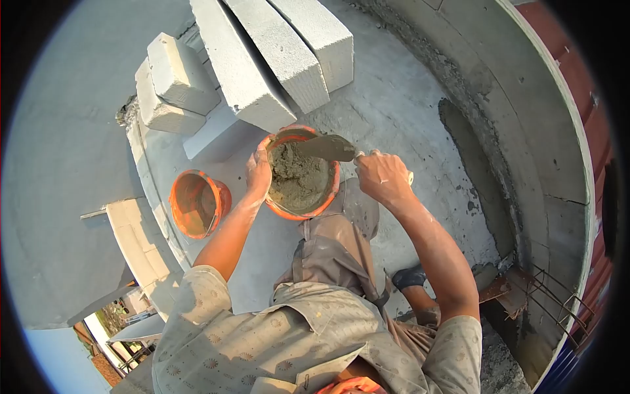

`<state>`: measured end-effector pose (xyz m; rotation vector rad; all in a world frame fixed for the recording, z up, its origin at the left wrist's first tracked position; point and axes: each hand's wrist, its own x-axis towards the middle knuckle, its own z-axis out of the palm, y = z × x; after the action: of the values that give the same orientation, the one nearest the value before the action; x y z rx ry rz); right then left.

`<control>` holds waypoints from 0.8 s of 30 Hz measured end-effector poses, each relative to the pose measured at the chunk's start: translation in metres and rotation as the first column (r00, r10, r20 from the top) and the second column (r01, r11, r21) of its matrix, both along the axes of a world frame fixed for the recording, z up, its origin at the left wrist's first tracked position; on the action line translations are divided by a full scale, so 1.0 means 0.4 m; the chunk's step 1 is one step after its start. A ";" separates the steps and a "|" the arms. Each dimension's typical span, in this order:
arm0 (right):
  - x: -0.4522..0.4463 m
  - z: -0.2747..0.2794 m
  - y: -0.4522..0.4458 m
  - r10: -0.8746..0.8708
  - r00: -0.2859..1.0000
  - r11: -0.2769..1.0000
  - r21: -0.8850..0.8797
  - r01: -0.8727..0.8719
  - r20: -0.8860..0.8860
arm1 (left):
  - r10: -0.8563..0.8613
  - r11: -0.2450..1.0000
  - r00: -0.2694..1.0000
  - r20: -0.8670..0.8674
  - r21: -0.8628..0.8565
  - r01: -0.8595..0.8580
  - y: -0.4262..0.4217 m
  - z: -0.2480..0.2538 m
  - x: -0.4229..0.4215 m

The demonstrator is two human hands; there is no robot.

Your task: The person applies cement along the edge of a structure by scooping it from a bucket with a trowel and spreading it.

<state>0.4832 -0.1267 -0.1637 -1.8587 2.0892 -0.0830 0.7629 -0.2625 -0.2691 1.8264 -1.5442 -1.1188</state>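
Note:
An orange bucket (335, 180) stands in front of my knee with grey wet mortar (292, 177) inside. My left hand (259, 174) is closed on the bucket's left rim. In my right hand (385, 176) is the handle of a trowel (331, 148), whose mortar-smeared blade points left over the bucket's upper right rim. The handle's pale end shows beyond my fist. A second, smaller orange bucket (197, 203) is tilted toward me left of my left forearm, with only residue visible inside.
Long pale blocks (275, 52) lie side by side beyond the bucket, with shorter blocks (177, 75) stacked to their left. A curved block wall (538, 131) runs along the right, with a strip of wet mortar (476, 177) at its foot. Bent rebar (554, 299) sticks out at lower right.

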 end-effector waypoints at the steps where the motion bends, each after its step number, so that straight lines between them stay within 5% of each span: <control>1: 0.051 -0.041 -0.040 0.040 0.994 0.993 -0.106 -0.051 -0.097 | 0.001 0.999 1.000 -0.002 -0.033 -0.001 0.002 -0.018 0.012; 4: 0.138 -0.101 -0.104 0.198 0.979 0.949 0.244 -0.201 0.039 | 0.017 1.000 1.000 0.005 0.025 -0.017 0.018 0.051 -0.017; 11: 0.150 -0.147 -0.034 0.218 0.916 0.906 0.279 -0.318 0.337 | 0.034 0.995 0.999 -0.033 -0.097 -0.037 0.049 0.026 -0.017; 15: 0.093 -0.144 -0.002 0.031 0.792 0.917 0.298 -0.266 0.609 | 0.022 0.997 1.000 -0.015 -0.072 -0.023 0.031 0.044 0.003; 18: 0.074 -0.148 0.049 -0.090 0.759 0.973 0.220 -0.072 0.645 | 0.039 0.999 0.997 -0.060 0.004 -0.039 0.031 0.038 0.002; 21: 0.066 -0.224 0.078 -0.165 0.733 0.981 0.188 0.051 0.660 | -0.111 0.994 0.915 -0.389 -0.046 0.101 0.036 0.045 -0.013; 24: 0.049 -0.185 0.123 -0.280 0.623 0.956 0.271 0.113 0.731 | -0.078 0.996 0.952 -0.297 0.028 0.090 0.009 0.011 0.013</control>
<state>0.5028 -0.0774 -0.2376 -1.1385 1.5832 -0.5906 0.7682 -0.2589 -0.2648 1.5446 -1.4419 -1.4018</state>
